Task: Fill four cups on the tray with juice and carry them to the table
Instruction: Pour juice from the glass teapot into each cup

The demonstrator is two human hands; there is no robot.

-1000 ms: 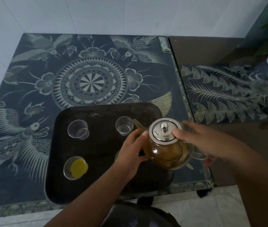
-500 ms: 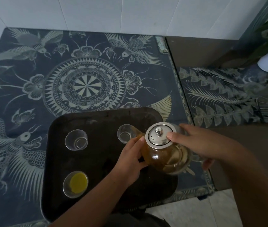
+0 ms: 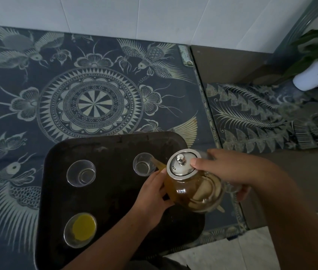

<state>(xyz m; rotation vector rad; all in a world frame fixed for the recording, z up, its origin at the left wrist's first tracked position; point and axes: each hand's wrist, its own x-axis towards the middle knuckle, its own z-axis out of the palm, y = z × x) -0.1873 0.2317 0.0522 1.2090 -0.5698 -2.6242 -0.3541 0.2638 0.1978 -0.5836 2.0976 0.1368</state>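
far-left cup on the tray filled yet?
No. The far-left cup on the tray is clear and empty; only the near-left cup holds yellow juice.

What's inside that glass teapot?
The glass teapot holds amber-brown juice, visible through its wall. The steel lid, pressed by the right hand, covers the top; the left hand hides part of its side.

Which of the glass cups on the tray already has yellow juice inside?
The front-left cup, nearest the person. The two cups behind it look empty.

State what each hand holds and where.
Both hold the glass teapot: right hand at its handle, thumb on the lid; left hand against its side.
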